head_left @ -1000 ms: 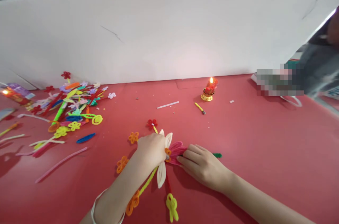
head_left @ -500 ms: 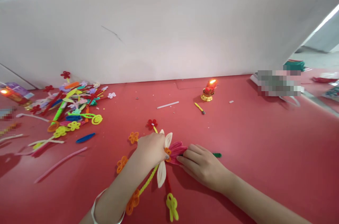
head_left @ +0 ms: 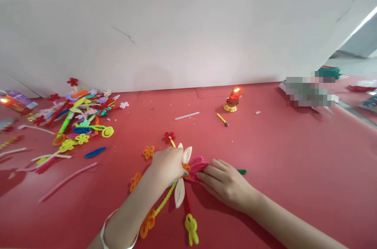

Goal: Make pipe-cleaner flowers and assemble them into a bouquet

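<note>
My left hand [head_left: 169, 164] is closed around the middle of a pipe-cleaner flower bouquet, where its stems cross. Orange flowers [head_left: 149, 152], a red flower [head_left: 169, 137] and a yellow flower [head_left: 191, 228] fan out around that hand. Two white looped petals [head_left: 179, 193] stick out beside the fingers. A pink looped pipe-cleaner flower [head_left: 198, 165] spreads between my hands, with my right hand [head_left: 225, 182] pinching its right side. A dark green pipe-cleaner end [head_left: 242, 172] shows past the right hand. The fingertips of the left hand are partly hidden.
A heap of colourful pipe-cleaner pieces [head_left: 84, 115] lies at the left, near a blue loop [head_left: 95, 152] and a pink stem [head_left: 67, 182]. Toward the white panel [head_left: 182, 29] stand a lit red candle lamp [head_left: 232, 99], a pencil stub [head_left: 222, 119] and a pale strip [head_left: 187, 116].
Both hands keep their hold in almost the same place. The pink petals shift very slightly; the view moves a little.
</note>
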Demonstrator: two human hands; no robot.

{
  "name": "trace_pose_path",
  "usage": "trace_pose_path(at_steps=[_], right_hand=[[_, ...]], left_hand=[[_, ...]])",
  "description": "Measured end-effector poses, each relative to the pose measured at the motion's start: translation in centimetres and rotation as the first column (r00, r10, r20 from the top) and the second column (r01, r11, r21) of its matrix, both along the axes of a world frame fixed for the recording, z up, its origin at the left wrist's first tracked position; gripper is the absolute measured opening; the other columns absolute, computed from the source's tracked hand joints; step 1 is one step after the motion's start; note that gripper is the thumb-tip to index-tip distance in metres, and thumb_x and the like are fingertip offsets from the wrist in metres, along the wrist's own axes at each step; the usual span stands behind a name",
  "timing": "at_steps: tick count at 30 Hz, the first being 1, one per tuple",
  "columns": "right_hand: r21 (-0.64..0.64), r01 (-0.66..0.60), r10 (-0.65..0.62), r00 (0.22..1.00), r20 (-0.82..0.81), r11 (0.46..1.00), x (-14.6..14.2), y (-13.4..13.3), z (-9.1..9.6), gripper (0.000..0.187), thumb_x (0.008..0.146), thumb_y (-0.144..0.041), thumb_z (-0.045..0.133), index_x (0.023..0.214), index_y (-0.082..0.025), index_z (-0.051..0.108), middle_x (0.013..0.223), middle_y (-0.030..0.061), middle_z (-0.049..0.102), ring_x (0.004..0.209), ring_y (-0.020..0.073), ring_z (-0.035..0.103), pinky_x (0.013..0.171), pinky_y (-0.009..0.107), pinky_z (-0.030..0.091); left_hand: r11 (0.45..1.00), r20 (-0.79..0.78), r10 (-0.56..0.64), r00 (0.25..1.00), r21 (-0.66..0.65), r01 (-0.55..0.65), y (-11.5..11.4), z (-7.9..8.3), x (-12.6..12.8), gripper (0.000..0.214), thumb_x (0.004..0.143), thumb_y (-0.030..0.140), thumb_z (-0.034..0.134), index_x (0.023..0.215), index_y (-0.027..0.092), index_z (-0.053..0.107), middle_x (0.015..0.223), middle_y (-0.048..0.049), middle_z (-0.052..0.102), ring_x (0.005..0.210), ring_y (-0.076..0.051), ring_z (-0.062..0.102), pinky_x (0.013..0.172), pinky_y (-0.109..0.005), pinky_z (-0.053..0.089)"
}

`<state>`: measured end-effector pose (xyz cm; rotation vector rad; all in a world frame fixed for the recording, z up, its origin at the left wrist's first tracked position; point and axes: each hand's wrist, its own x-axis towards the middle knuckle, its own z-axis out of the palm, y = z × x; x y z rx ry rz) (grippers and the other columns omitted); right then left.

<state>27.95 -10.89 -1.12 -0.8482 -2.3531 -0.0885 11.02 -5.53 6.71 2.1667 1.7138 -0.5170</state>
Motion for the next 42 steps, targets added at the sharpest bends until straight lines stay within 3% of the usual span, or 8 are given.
trace_pose_path(at_steps=[14, 27, 33, 38, 42], right_hand=[[-0.004, -0.010, 0.010, 1.000, 0.004, 1.000, 0.1, -0.1, 0.1, 0.018, 0.088, -0.014, 0.045, 0.088, -0.015, 0.063, 0.064, 0.0037, 0.053, 0.062, 0.0143, 0.041, 0.056, 0.027, 0.034], [-0.003, -0.001, 0.001, 1.000, 0.004, 1.000, -0.1, -0.1, 0.2, 0.019, 0.089, -0.016, 0.044, 0.090, -0.016, 0.063, 0.065, 0.0042, 0.055, 0.064, 0.0143, 0.045, 0.057, 0.026, 0.037], [0.008, -0.005, 0.005, 1.000, -0.016, 1.000, 0.0, 0.0, 0.1, 0.017, 0.088, -0.014, 0.046, 0.089, -0.015, 0.063, 0.065, 0.0044, 0.055, 0.064, 0.0144, 0.044, 0.057, 0.026, 0.036], [-0.004, -0.008, 0.008, 1.000, -0.021, 1.000, 0.0, 0.0, 0.2, 0.018, 0.088, -0.014, 0.046, 0.086, -0.016, 0.063, 0.065, 0.0039, 0.054, 0.064, 0.0140, 0.045, 0.058, 0.026, 0.036], [0.011, -0.025, 0.025, 1.000, -0.017, 1.000, 0.1, -0.2, 0.2, 0.015, 0.087, -0.012, 0.048, 0.085, -0.016, 0.062, 0.065, 0.0032, 0.053, 0.064, 0.0138, 0.045, 0.057, 0.026, 0.034]], left_hand=[[1.000, 0.037, 0.028, 0.999, -0.005, -0.027, -0.1, -0.3, -0.3, 0.010, 0.067, 0.022, 0.060, 0.074, 0.021, 0.053, 0.083, -0.0038, 0.066, 0.078, -0.023, 0.062, 0.059, -0.027, 0.037], [1.000, 0.075, 0.028, 0.997, 0.003, -0.028, -0.3, 0.0, -0.5, 0.016, 0.066, 0.025, 0.064, 0.075, 0.020, 0.052, 0.085, -0.0052, 0.066, 0.080, -0.023, 0.062, 0.059, -0.028, 0.038], [1.000, 0.093, 0.028, 0.995, -0.009, -0.027, 0.0, -0.6, -0.9, 0.019, 0.062, 0.027, 0.066, 0.073, 0.021, 0.051, 0.080, -0.0033, 0.064, 0.074, -0.022, 0.060, 0.057, -0.027, 0.034], [0.994, 0.315, 0.016, 0.949, -0.111, 0.020, 1.5, -1.9, -2.9, 0.027, 0.060, 0.036, 0.069, 0.069, 0.021, 0.049, 0.069, 0.0020, 0.058, 0.063, -0.016, 0.053, 0.052, -0.024, 0.032], [0.936, 0.540, 0.049, 0.840, -0.319, 0.151, 2.9, -2.2, -4.7, 0.020, 0.076, 0.039, 0.054, 0.074, 0.020, 0.048, 0.064, 0.0038, 0.049, 0.056, -0.012, 0.047, 0.050, -0.021, 0.032]])
